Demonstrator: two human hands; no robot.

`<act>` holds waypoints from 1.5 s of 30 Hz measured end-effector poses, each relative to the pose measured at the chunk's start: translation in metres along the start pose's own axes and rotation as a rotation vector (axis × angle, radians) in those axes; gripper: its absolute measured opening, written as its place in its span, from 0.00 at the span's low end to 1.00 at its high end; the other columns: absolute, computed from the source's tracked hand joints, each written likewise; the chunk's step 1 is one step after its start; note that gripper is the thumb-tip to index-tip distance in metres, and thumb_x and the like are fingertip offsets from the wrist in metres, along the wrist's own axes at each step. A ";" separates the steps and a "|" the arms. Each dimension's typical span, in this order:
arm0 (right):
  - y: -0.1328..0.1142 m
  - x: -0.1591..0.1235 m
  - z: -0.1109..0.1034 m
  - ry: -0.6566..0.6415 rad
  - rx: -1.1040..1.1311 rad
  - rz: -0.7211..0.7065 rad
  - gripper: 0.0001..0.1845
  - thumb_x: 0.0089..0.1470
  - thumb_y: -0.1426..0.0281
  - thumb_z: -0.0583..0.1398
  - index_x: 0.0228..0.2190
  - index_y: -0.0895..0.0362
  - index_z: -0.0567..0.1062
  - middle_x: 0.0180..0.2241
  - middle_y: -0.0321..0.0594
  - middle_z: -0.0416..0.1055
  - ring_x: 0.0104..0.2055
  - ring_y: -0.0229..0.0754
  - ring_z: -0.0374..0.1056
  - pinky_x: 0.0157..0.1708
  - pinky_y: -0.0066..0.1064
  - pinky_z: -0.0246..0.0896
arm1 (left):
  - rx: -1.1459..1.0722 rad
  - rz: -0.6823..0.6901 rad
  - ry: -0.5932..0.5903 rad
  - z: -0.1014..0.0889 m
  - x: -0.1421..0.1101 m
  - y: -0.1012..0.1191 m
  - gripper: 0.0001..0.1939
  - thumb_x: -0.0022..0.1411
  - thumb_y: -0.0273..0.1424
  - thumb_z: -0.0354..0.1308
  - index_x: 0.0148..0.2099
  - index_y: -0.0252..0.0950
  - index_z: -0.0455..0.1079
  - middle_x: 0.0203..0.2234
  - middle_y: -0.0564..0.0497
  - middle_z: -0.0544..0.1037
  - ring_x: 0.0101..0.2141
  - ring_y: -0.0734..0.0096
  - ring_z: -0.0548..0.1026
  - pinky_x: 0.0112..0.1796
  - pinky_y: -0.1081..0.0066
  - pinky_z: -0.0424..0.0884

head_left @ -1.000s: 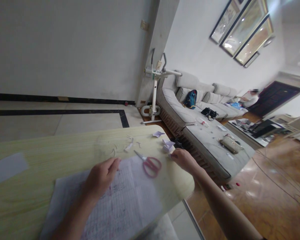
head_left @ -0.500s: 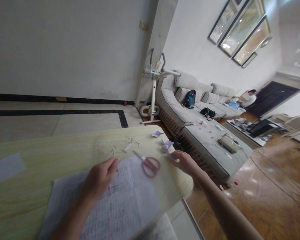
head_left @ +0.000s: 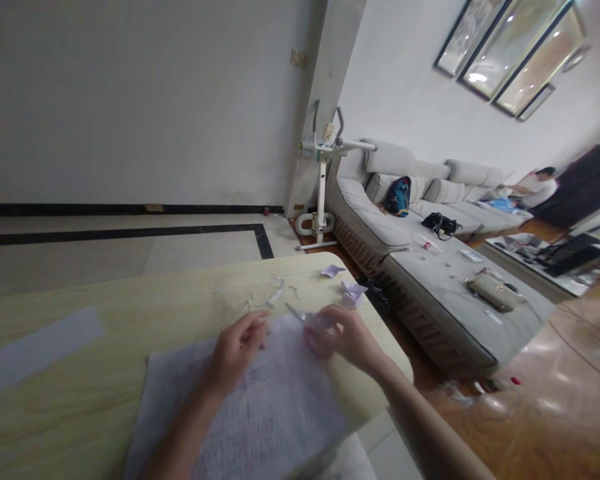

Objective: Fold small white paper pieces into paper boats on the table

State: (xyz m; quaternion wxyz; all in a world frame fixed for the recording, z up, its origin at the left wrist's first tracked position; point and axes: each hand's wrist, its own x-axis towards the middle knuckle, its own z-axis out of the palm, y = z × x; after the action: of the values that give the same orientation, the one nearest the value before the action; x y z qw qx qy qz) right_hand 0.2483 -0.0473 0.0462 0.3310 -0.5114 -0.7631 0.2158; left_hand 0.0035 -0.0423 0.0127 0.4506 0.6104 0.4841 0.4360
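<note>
My right hand [head_left: 337, 333] is blurred, its fingers closed on a small folded paper [head_left: 321, 323] above the handles of the scissors [head_left: 295, 311], which are largely hidden behind it. Loosely bent, my left hand [head_left: 240, 343] hovers over the top edge of a written sheet of paper [head_left: 285, 400]; the fingers and thumb look apart and nothing shows between them. Beyond my right hand, a folded paper piece [head_left: 353, 293] and a smaller paper fold [head_left: 333, 271] sit near the table's rounded corner.
Paper scraps [head_left: 276, 293] are scattered on the pale wood-look table [head_left: 180, 300]. A blank paper strip [head_left: 45, 347] lies at the left. Past the table stand a grey sofa [head_left: 460, 287] with bags on it and a white exercise machine [head_left: 321, 193]. Another person [head_left: 537, 190] is at the far end.
My right hand has moved left from the table's edge to over the scissors, bringing one folded paper along. My left hand has lifted and loosened. The view has shifted left.
</note>
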 end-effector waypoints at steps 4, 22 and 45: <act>-0.033 0.018 0.037 -0.085 0.079 -0.022 0.09 0.47 0.75 0.61 0.35 0.56 0.75 0.30 0.36 0.72 0.29 0.36 0.67 0.29 0.25 0.61 | -0.234 -0.041 -0.035 0.004 0.001 0.000 0.25 0.59 0.40 0.56 0.56 0.38 0.63 0.38 0.48 0.76 0.29 0.71 0.76 0.32 0.71 0.71; -0.041 0.026 0.064 -0.096 0.132 -0.071 0.16 0.48 0.74 0.64 0.42 0.55 0.72 0.36 0.39 0.74 0.35 0.40 0.70 0.36 0.30 0.65 | -0.479 -0.229 0.074 -0.002 0.007 -0.003 0.15 0.55 0.40 0.59 0.37 0.33 0.70 0.28 0.51 0.74 0.28 0.69 0.74 0.27 0.72 0.71; -0.033 0.018 0.063 0.004 0.131 -0.131 0.31 0.51 0.72 0.62 0.55 0.54 0.61 0.41 0.42 0.72 0.35 0.39 0.70 0.39 0.33 0.67 | -0.359 -0.118 0.097 -0.001 0.008 -0.002 0.13 0.55 0.37 0.60 0.39 0.34 0.70 0.32 0.49 0.78 0.33 0.67 0.76 0.35 0.70 0.72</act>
State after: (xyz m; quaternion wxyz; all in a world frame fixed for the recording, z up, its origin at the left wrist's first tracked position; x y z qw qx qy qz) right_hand 0.1770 -0.0428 0.0299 0.3787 -0.4383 -0.7784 0.2420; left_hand 0.0036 -0.0341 0.0116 0.5531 0.4691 0.4544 0.5172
